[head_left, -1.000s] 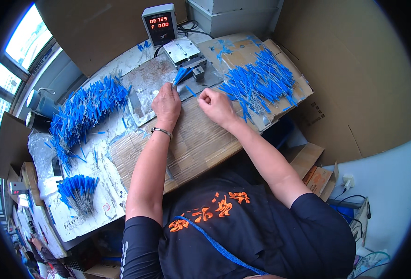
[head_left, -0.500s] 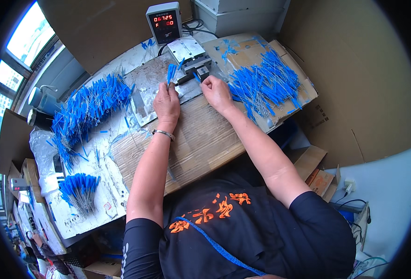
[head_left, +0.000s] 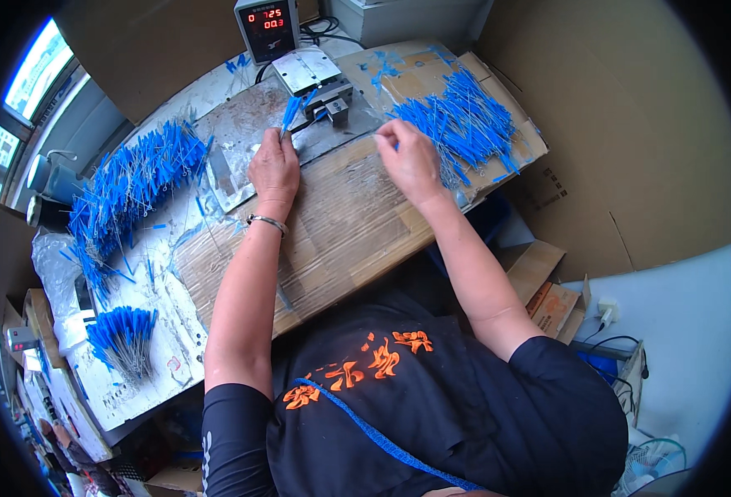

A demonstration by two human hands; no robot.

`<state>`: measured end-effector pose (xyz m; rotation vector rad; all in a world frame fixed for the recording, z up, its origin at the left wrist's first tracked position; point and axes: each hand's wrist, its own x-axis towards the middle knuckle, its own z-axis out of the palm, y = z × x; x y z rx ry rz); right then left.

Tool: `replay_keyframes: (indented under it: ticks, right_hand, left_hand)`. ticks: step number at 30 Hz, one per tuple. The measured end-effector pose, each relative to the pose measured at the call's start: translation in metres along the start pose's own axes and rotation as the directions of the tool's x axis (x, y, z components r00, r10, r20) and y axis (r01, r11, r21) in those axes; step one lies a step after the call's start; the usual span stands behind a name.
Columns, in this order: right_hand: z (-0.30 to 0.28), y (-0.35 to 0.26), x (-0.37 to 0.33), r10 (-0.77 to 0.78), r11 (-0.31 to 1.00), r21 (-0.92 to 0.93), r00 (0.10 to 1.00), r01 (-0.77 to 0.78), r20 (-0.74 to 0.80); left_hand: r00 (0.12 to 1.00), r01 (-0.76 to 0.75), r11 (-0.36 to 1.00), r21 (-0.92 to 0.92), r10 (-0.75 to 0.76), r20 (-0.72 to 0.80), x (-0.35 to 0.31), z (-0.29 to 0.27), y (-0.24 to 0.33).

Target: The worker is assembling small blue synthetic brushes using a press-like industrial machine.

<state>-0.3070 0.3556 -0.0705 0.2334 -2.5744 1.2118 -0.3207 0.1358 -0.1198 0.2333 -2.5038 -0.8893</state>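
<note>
My left hand (head_left: 274, 170), with a bracelet at its wrist, pinches a few thin silver wires with blue sleeves (head_left: 290, 112), blue ends upward. Just beyond it sits a small bench machine (head_left: 307, 70) with a flat metal top and a dark block (head_left: 336, 110) at its front. One more blue-sleeved piece shows close to the block. My right hand (head_left: 411, 166) is apart from the machine, over the cardboard near the right pile of blue-sleeved wires (head_left: 456, 124). Its fingers are curled together; a speck of blue shows by them, but what they hold is too small to make out.
A display box (head_left: 267, 31) with red digits stands behind the machine. A long heap of blue-sleeved wires (head_left: 138, 195) lies to the left, with a smaller bundle (head_left: 123, 340) nearer me. Worn cardboard (head_left: 316, 240) covers the front of the table. A cardboard wall (head_left: 614, 149) rises at right.
My right hand has pulled back from the machine's block toward the right pile. My left hand still holds its wires. The whole view has shifted slightly, and the display's digits differ.
</note>
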Motion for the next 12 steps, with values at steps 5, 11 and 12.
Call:
replay_keyframes:
  ticks: [5, 11, 12]
  right_hand:
    - [-0.041, 0.026, -0.010, 0.015, 0.877, -0.478, 0.994, 0.039, 0.107]
    - [-0.037, 0.034, -0.006, 0.061, 0.833, -0.553, 0.995, -0.006, 0.081]
    - [-0.038, 0.035, -0.006, 0.098, 0.863, -0.504, 0.990, -0.037, 0.096]
  left_hand:
    - [1.000, -0.010, 0.994, 0.106, 0.010, 0.004, 0.001, -0.005, 0.009]
    - [0.996, -0.083, 0.985, 0.148, 0.087, -0.016, -0.001, 0.005, 0.006]
    - [0.995, -0.099, 0.982, 0.158, 0.101, -0.003, -0.001, 0.005, 0.004]
